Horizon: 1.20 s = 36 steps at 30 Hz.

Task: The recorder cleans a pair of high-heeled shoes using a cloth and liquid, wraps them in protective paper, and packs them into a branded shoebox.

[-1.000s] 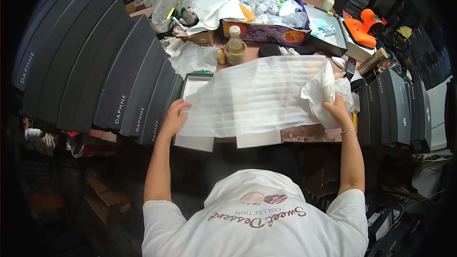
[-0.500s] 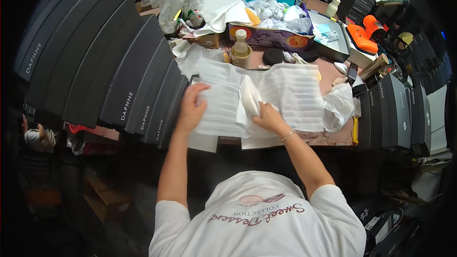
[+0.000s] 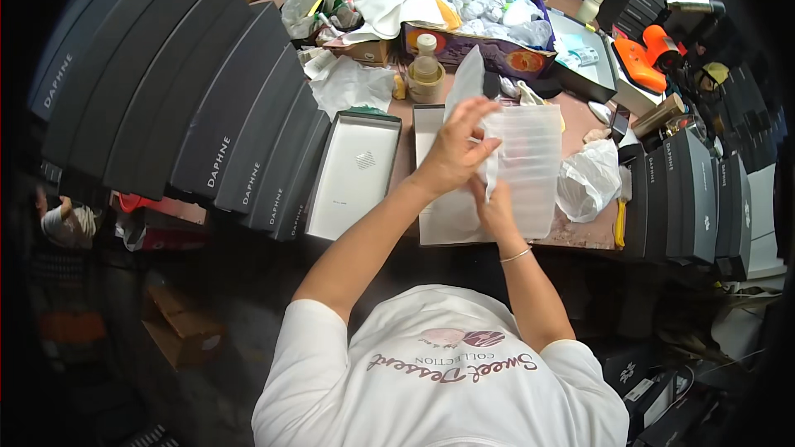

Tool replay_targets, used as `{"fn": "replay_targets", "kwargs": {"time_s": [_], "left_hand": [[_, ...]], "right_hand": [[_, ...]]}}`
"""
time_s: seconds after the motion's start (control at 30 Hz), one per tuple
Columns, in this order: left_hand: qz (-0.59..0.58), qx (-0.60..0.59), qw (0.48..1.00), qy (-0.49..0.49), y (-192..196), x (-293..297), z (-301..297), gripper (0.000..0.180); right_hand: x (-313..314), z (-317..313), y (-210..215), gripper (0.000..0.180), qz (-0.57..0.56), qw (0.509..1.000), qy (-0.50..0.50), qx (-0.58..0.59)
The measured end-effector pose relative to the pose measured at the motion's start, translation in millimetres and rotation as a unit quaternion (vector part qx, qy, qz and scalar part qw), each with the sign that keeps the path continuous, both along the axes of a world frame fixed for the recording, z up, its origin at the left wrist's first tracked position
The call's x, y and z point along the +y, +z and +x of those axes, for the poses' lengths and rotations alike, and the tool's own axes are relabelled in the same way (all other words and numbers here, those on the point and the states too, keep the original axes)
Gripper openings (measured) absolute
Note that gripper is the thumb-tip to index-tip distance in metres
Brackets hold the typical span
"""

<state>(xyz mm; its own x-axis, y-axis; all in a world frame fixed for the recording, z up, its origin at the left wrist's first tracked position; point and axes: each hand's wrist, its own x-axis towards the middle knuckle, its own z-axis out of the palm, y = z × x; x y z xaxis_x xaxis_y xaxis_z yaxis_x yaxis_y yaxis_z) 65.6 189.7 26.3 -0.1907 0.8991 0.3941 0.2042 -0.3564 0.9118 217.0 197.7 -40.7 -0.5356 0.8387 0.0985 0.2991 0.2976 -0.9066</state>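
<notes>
Right of the white cardboard box [image 3: 352,190], a spread left hand [image 3: 458,149] and right hand [image 3: 498,210], grip hidden, seemingly fold translucent white paper [image 3: 530,161], next needing tautness.

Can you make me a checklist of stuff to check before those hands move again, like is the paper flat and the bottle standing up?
1. Both hands at the paper: ok; the left hand and right hand are both at its raised fold.
2. Translucent wrapping paper all flat: not ok; its left part stands up.
3. Firm grip: cannot tell; some fingertips are hidden.
4. White-lined tray open side up: ok, left of the paper.
5. Pale-capped bottle upright: ok.
6. Yellow-handled tool off the paper: ok, to its right.
</notes>
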Motion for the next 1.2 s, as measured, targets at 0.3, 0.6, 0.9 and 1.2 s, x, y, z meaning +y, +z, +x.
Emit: {"fn": "replay_targets", "kwargs": {"time_s": [0.3, 0.6, 0.9, 1.2], "left_hand": [[-0.206, 0.703, 0.670, -0.123, -104, -21, -30, 0.025], [-0.300, 0.701, 0.626, -0.165, -125, -3, -12, 0.070], [-0.232, 0.633, 0.718, -0.173, -87, 1, -47, 0.018], [-0.123, -0.254, 0.956, -0.081, 17, -113, -47, 0.016]], "right_hand": [[34, 37, -9, 0.027, -0.032, 0.994, -0.093, 0.041], [29, 42, -15, 0.029, -0.060, 0.991, -0.096, 0.071], [29, 41, -17, 0.024, -0.061, 0.988, -0.107, 0.092], [-27, -47, 41, 0.037, 0.081, 0.928, 0.358, -0.060]]}}
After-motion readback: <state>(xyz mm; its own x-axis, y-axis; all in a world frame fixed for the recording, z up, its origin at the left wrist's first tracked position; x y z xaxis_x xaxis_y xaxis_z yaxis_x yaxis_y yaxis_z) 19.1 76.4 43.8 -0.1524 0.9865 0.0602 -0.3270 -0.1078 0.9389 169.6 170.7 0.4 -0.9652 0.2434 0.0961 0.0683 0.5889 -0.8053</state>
